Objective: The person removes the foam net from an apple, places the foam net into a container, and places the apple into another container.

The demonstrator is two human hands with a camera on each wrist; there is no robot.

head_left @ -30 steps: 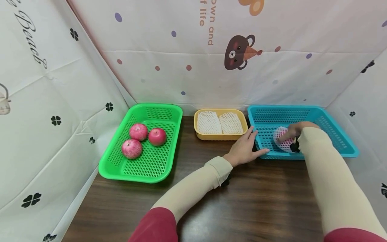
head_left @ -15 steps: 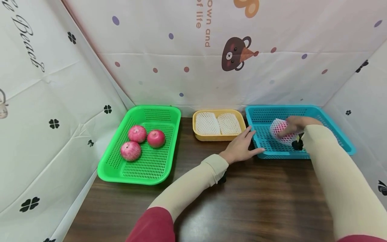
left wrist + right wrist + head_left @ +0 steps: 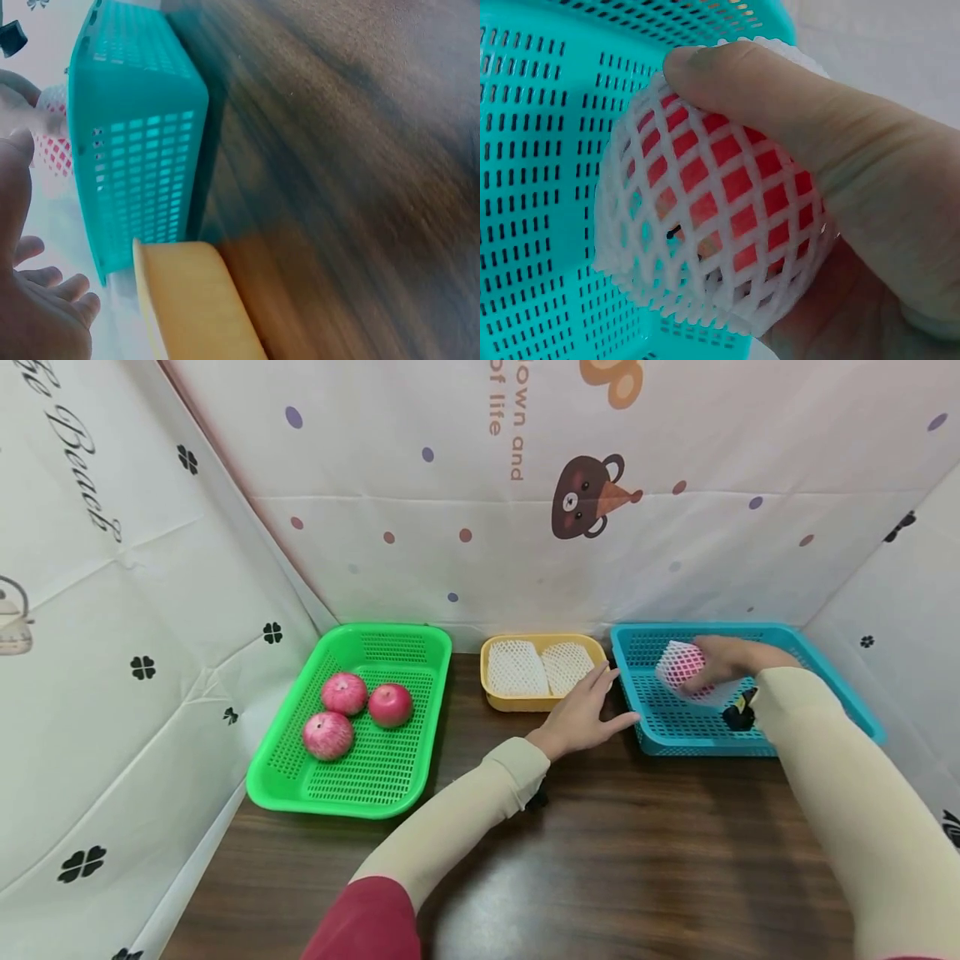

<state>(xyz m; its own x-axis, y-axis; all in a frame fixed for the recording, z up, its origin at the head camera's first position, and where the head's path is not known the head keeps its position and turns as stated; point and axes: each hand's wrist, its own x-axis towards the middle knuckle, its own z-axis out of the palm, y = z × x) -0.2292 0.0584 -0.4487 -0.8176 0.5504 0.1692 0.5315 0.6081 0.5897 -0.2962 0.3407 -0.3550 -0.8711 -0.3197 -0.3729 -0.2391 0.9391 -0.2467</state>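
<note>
My right hand (image 3: 723, 662) grips an apple in a white foam net (image 3: 712, 202) over the blue basket (image 3: 750, 748). The thumb lies across the net, and red skin shows through its mesh. My left hand (image 3: 576, 717) is spread between the yellow tray and the blue basket, its fingers extended and holding nothing. In the left wrist view its fingers (image 3: 52, 277) stand apart from the basket wall. Two flat white foam nets (image 3: 517, 668) lie in the yellow tray (image 3: 525, 702).
At the left, a green basket (image 3: 352, 808) contains three red apples (image 3: 327, 735). All the containers stand on a dark wooden table (image 3: 600, 860), against a patterned white cloth (image 3: 420, 560) hung behind and at the sides.
My right hand has raised the netted apple from the blue basket's floor and shifted it slightly back and left. My left hand has drawn off the basket's rim, toward the left.
</note>
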